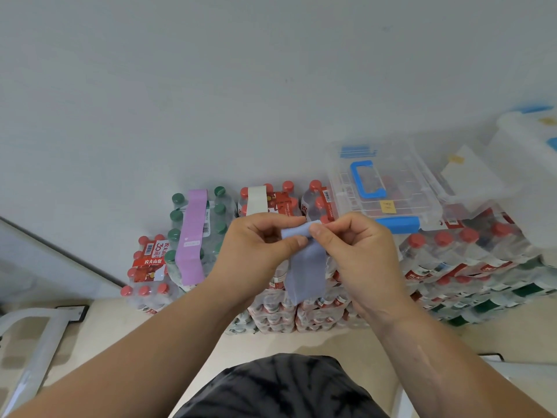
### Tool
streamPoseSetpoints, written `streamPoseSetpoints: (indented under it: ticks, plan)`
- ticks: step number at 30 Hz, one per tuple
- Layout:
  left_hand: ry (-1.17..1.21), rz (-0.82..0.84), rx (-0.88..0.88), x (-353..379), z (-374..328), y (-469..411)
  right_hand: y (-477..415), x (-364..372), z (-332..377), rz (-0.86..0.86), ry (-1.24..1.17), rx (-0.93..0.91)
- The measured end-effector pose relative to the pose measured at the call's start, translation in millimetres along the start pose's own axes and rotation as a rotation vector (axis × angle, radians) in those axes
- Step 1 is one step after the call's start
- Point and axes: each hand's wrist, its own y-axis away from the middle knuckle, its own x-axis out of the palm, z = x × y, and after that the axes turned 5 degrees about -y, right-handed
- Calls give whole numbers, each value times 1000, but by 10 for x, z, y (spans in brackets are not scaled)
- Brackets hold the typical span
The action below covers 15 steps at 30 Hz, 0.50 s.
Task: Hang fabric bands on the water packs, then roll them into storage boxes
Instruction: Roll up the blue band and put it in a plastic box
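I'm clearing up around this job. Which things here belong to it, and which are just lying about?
Job: blue band, pinched by left hand and right hand; purple band; white band; water packs; clear storage box.
Lying about: grey metal frame, lower left.

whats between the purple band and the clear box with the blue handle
In the head view, a white band draped over a red-capped water pack sits between the purple band and the clear box.

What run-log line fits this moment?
stage: roll | left hand: pinches blue band | right hand: pinches its rolled top | purple band, white band: hung on water packs
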Motion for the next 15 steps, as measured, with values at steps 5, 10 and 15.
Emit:
streamPoseSetpoints:
  ticks: [5, 10, 15]
  plan:
    - [-12, 0, -20, -26, 31, 15, -4, 35, -74, -41, -12, -13]
    - [0, -24, -24, -33, 49, 41, 13, 37, -84, -28, -100, 20]
    - [-12, -33, 2, -57, 45, 26, 30, 69, -35, -30, -154, 72]
